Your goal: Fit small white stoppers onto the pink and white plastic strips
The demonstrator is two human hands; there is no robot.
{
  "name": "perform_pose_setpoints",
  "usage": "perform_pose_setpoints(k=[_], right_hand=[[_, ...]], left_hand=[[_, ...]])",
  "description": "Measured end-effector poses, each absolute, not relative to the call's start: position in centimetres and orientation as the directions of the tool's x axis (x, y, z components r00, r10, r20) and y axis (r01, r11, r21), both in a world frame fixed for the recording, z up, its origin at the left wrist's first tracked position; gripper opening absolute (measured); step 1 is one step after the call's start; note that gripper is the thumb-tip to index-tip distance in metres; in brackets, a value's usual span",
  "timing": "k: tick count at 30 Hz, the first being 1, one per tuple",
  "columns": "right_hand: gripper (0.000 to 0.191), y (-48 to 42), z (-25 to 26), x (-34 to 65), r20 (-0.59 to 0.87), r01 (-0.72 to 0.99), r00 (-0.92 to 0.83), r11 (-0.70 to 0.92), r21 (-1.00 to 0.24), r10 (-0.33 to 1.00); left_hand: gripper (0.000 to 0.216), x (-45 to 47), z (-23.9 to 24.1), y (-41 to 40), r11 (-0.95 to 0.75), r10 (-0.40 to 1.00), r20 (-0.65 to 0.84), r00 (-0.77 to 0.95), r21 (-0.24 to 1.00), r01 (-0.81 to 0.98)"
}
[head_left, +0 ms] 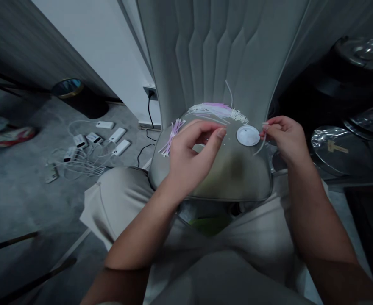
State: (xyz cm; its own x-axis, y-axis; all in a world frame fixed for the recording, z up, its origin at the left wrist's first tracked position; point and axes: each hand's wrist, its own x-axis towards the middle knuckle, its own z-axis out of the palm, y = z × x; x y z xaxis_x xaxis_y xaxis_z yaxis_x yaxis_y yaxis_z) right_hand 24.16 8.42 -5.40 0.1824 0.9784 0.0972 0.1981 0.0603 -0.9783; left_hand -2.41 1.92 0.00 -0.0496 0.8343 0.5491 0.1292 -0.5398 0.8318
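In the head view, a grey padded chair [205, 186] stood facing the person, its seat serving as the work surface between the knees of the light trousers [119, 190]. The left hand [194, 148] hung over the left part of the seat, thumb and forefinger tips brought close together; whether anything tiny lay between them, I could not tell. The right hand [286, 135] was over the seat's right edge, thumb and fingers pinching a thin white strip [261, 146] that curved down from the grip.

Just left of that strip, a round white dish [248, 136] sat on the seat. A pile of thin white and purple sticks [216, 110] lay toward the backrest, and one pale strand [230, 91] rose from it. A smaller purple-and-white bundle [173, 137] lay at the seat's left side, partly behind the left hand.

On the floor to the left were several white plastic devices [121, 148] among tangled white cables [87, 163], with a dark bin [93, 103] beyond them. A black cord [149, 112] ran down from a wall socket [150, 91].
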Motion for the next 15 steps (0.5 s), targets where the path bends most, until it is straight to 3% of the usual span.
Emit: perform_pose_setpoints(k=[2,5,9,15], right_hand=[[0.017,9.1,-7.0,25.9,0.004,0.322,0.196,-0.060,-0.945,0.981],[0.013,9.7,-8.8,27.3,-0.046,0.397,0.188,-0.119,-0.910,0.981],[0.006,10.4,-10.3,27.7,-0.047,0.478,0.184,-0.131,-0.868,0.982],[0.016,11.0,-12.0,27.9,-0.006,0.594,0.158,-0.100,-0.798,0.987]], left_hand=[[0.019,-2.6,-0.1,2.1,-0.520,0.846,0.530,-0.054,0.844,0.131],[0.024,-2.8,-0.4,2.5,-0.509,0.851,0.521,-0.067,0.849,0.142],[0.028,-3.0,-0.7,3.0,-0.508,0.852,0.520,-0.067,0.850,0.139],[0.028,-3.1,-0.9,3.3,-0.494,0.859,0.508,-0.061,0.854,0.162]])
